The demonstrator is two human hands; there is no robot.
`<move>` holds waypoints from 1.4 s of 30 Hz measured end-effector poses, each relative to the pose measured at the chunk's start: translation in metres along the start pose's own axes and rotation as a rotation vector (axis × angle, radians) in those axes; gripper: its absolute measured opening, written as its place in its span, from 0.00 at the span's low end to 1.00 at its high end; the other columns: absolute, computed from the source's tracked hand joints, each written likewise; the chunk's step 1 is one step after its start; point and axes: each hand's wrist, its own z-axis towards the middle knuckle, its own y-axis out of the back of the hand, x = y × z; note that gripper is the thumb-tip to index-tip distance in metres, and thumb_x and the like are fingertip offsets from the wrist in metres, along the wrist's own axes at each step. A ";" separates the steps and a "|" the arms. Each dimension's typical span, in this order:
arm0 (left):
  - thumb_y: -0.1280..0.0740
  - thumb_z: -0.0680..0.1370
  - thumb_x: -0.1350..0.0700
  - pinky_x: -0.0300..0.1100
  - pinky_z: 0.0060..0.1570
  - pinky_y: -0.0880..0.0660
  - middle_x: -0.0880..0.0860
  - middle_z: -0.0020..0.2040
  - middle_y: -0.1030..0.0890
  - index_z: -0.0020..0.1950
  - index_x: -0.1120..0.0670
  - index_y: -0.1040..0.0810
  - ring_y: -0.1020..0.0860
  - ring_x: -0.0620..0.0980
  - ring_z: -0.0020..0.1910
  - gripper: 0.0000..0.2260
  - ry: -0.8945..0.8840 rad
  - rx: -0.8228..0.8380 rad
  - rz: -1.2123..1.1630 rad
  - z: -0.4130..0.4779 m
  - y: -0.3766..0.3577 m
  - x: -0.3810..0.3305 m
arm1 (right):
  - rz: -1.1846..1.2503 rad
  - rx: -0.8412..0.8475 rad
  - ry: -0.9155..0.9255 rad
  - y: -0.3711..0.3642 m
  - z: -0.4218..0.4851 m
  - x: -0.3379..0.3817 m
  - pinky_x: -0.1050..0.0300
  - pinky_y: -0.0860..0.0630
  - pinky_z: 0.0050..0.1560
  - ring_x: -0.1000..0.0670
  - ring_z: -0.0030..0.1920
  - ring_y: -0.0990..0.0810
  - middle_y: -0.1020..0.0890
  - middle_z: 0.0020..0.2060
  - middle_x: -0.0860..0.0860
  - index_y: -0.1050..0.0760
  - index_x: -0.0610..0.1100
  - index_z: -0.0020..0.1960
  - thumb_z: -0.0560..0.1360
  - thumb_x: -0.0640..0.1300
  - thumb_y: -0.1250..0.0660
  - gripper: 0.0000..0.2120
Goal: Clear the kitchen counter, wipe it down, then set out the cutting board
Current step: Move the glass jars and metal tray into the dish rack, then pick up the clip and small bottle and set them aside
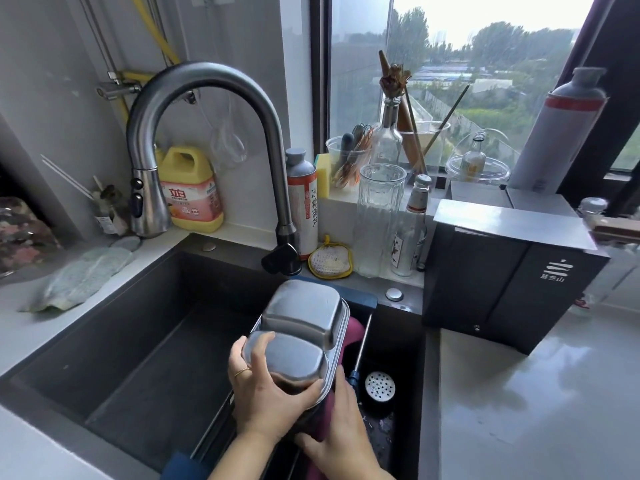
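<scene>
While it hangs upside down over the right end of the dark rectangular sink (138, 341), the shiny two-compartment stainless-steel tray (304, 320) is gripped at its near end by the left hand (266, 386), whose fingers and thumb curl over the rounded compartment; a thin gold ring shows on one finger. The right hand (337, 434) lies just beside it and lower, thumb up along the tray's rim, its fingers tucked beneath the tray and a maroon cloth (355, 332), so whether they grip either cannot be told. The tray's far end sits just below the base of the curved grey metal faucet (207, 81). Near it, in the sink's right part, lies a round perforated metal strainer (380, 386). The pale grey counter (536, 410) on the right looks wet and glossy, with a black box (502, 282) standing at its back. Left of the sink lies a crumpled pale green cloth (79, 277), and a yellow detergent bottle (192, 192) stands behind the faucet
</scene>
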 end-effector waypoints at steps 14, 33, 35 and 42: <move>0.23 0.55 0.40 0.63 0.69 0.54 0.66 0.73 0.51 0.64 0.40 0.47 0.56 0.62 0.73 0.46 0.049 0.118 0.144 -0.009 0.004 -0.009 | -0.039 -0.179 -0.201 0.041 -0.014 -0.004 0.68 0.33 0.59 0.59 0.55 0.30 0.30 0.54 0.56 0.34 0.47 0.67 0.70 0.38 0.35 0.26; 0.31 0.70 0.58 0.36 0.44 0.32 0.43 0.41 0.25 0.53 0.51 0.24 0.26 0.39 0.40 0.12 -0.225 0.572 -0.094 -0.143 -0.072 -0.122 | 0.056 -0.578 -0.436 0.202 -0.193 -0.069 0.71 0.28 0.37 0.60 0.33 0.20 0.17 0.30 0.61 0.23 0.52 0.44 0.69 0.34 0.31 0.13; 0.31 0.70 0.59 0.35 0.41 0.33 0.42 0.39 0.25 0.53 0.50 0.24 0.26 0.38 0.38 0.13 -0.253 0.590 -0.117 -0.159 -0.089 -0.145 | 0.068 -0.641 -0.434 0.223 -0.214 -0.080 0.70 0.27 0.37 0.60 0.32 0.21 0.17 0.32 0.64 0.23 0.55 0.43 0.69 0.35 0.31 0.14; 0.29 0.62 0.58 0.37 0.34 0.25 0.49 0.36 0.18 0.47 0.54 0.19 0.22 0.41 0.33 0.14 -0.526 0.833 -0.096 -0.254 -0.171 -0.267 | -0.292 -0.898 -0.576 0.337 -0.320 -0.155 0.61 0.28 0.47 0.50 0.42 0.20 0.19 0.38 0.47 0.18 0.43 0.47 0.66 0.34 0.27 0.11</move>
